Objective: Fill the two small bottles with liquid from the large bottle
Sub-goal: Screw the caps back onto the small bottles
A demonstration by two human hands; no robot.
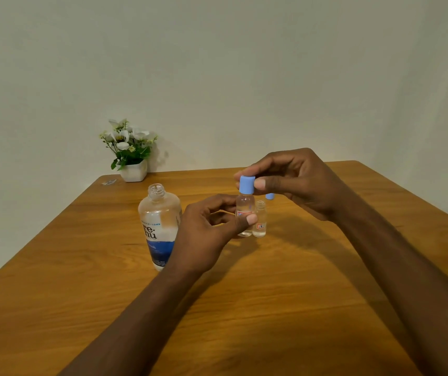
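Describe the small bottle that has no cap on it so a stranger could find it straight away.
On the wooden table, look right of the large open bottle to the pair of small clear bottles. The uncapped small bottle is the right one, standing free, while its neighbour is hand-held and wears a blue cap.

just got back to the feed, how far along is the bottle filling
Looks done: the large bottle stands uncapped. In hand: the left hand steadies one small bottle while the right hand grips its blue cap; whether the cap is going on or coming off, I cannot tell. Left: the second small bottle stands open, its fill level unclear, with another blue cap behind it.
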